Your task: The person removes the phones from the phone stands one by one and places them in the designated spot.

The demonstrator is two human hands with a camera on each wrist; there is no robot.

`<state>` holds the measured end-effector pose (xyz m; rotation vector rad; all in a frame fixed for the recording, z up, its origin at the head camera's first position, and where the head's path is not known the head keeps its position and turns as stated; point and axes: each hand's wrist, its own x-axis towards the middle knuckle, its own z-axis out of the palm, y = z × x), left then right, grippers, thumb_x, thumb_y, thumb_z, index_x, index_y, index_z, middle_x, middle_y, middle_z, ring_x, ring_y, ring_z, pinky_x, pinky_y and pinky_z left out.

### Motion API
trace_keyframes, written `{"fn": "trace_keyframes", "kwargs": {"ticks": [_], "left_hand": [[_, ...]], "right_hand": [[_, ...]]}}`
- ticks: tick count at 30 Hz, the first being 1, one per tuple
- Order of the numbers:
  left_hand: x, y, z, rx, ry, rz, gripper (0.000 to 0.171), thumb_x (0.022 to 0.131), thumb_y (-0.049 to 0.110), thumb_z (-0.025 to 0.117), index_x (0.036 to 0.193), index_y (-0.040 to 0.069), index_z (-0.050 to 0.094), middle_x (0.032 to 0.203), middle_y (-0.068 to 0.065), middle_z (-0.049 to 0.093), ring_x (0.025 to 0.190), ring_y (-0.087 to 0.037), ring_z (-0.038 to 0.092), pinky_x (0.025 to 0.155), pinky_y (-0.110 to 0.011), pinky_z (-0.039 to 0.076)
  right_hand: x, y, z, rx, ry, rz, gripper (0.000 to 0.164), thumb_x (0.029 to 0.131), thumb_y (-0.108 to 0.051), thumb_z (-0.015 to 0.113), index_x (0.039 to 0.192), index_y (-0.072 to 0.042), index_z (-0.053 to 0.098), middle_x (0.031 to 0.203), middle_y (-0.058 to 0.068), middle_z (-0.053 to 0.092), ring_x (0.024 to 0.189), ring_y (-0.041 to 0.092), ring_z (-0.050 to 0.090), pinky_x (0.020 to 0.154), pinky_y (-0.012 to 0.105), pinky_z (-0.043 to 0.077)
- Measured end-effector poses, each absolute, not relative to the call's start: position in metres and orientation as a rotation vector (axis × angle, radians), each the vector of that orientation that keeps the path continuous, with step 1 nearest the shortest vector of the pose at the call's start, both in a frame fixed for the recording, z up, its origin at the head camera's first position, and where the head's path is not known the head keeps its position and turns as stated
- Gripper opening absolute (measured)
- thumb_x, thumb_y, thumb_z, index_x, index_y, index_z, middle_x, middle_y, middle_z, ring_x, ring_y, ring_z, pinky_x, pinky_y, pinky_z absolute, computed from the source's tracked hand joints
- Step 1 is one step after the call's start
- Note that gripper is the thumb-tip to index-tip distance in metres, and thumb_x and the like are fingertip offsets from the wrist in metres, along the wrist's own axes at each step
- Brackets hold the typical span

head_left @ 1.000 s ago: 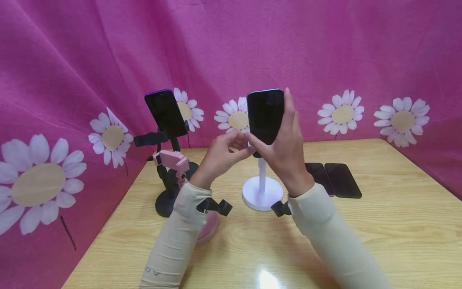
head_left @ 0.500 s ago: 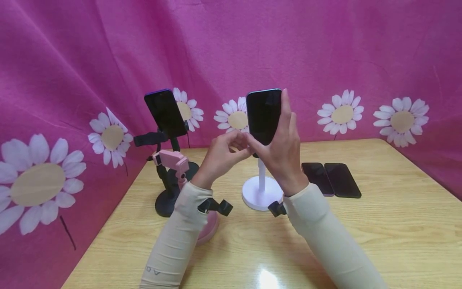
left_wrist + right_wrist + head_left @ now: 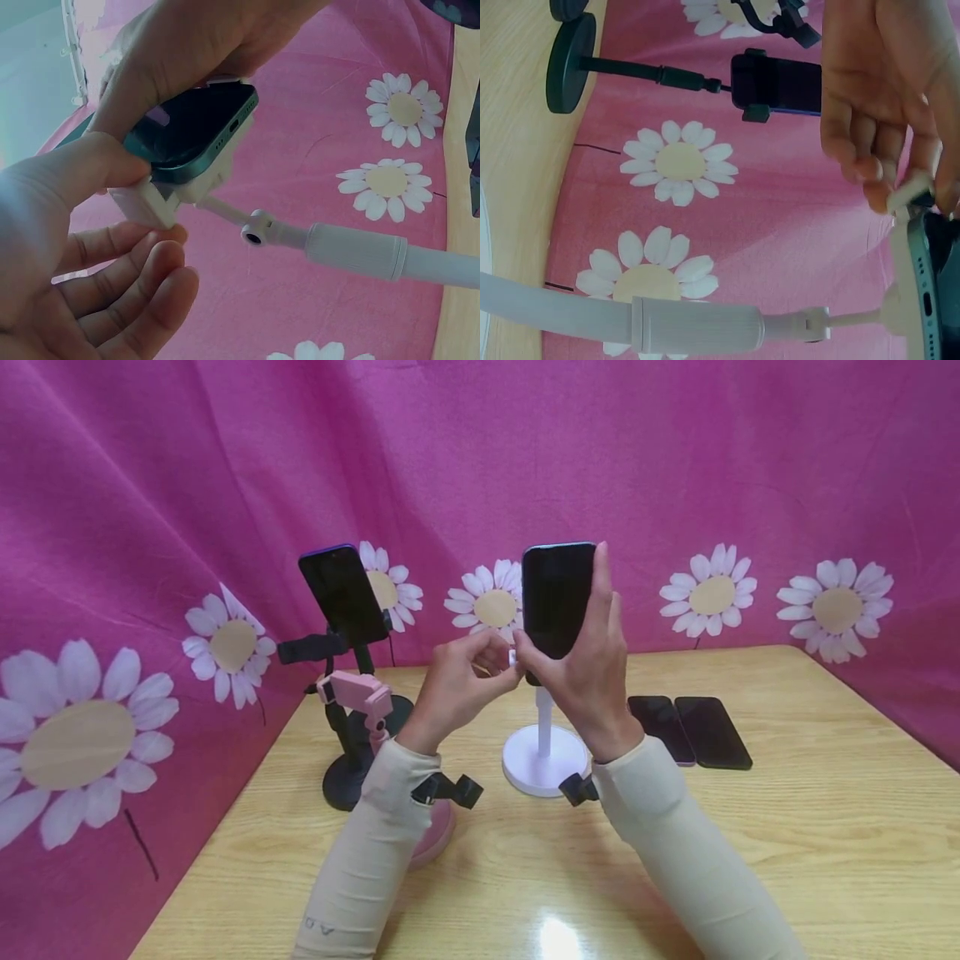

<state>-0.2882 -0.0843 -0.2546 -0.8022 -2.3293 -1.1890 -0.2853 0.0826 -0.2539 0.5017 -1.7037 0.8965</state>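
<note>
A teal-edged smartphone [image 3: 557, 597] with a dark screen stands upright at the head of a white phone stand [image 3: 544, 735]. My right hand [image 3: 596, 681] grips the phone along its right side, thumb across the lower front. At its lower left, my left hand [image 3: 459, 689] pinches the stand's white clamp arm [image 3: 142, 204] between thumb and fingers. In the left wrist view, the phone's bottom edge lies against the white holder [image 3: 219, 169], and the clamp arm is swung out beside the phone's corner. The holder's back is mostly hidden.
A black phone stand holding another phone [image 3: 345, 596] is at the left. Near it are a second black stand with a clamp [image 3: 311, 648] and a pink stand [image 3: 362, 692], partly behind my left arm. Two phones lie flat on the wooden table, including the right one [image 3: 712, 732].
The phone and my right hand shift slightly left, then back to the right. A bit of the white clamp arm now shows between my hands. My left hand stays nearly still.
</note>
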Motion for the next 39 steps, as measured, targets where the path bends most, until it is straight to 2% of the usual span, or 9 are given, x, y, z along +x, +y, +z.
{"fn": "trace_keyframes", "kwargs": {"ticks": [16,23,28,34,39], "left_hand": [[-0.287,-0.087,-0.256,-0.809,-2.317,-1.188,0.019,0.083,0.023,0.075,0.097,0.013,0.067,0.089,0.001,0.070,0.079,-0.010,0.066,0.072,-0.026,0.056],[-0.289,-0.090,-0.255,-0.813,-2.320,-1.232,0.027,0.083,0.034,0.076,0.100,0.015,0.069,0.093,0.005,0.070,0.085,-0.010,0.066,0.073,-0.028,0.056],[-0.290,-0.091,-0.256,-0.798,-2.332,-1.253,0.029,0.083,0.037,0.076,0.101,0.016,0.069,0.094,0.006,0.069,0.086,-0.010,0.065,0.074,-0.029,0.055],[-0.290,-0.089,-0.256,-0.787,-2.334,-1.246,0.029,0.082,0.036,0.076,0.101,0.015,0.069,0.094,0.005,0.070,0.085,-0.010,0.066,0.074,-0.029,0.056],[-0.289,-0.086,-0.255,-0.779,-2.335,-1.217,0.027,0.083,0.032,0.077,0.100,0.014,0.068,0.093,0.002,0.070,0.084,-0.011,0.066,0.072,-0.028,0.056]], "right_hand": [[-0.286,0.086,-0.255,0.527,-1.719,0.908,0.104,0.073,-0.028,0.081,0.153,-0.011,0.018,0.129,0.017,0.050,0.108,0.025,0.052,0.082,0.041,0.055],[-0.289,0.090,-0.254,0.553,-1.696,0.954,0.103,0.074,-0.033,0.080,0.153,-0.013,0.019,0.140,0.007,0.048,0.120,0.017,0.049,0.092,0.038,0.051],[-0.288,0.093,-0.252,0.581,-1.711,1.017,0.104,0.072,-0.030,0.081,0.154,-0.015,0.020,0.147,0.001,0.042,0.128,0.013,0.044,0.097,0.039,0.047],[-0.284,0.095,-0.249,0.593,-1.748,1.099,0.104,0.070,-0.026,0.081,0.154,-0.019,0.020,0.147,0.000,0.043,0.124,0.013,0.046,0.094,0.043,0.049],[-0.283,0.095,-0.249,0.595,-1.759,1.118,0.104,0.071,-0.028,0.080,0.154,-0.022,0.019,0.145,-0.001,0.045,0.121,0.013,0.048,0.091,0.041,0.051]]}}
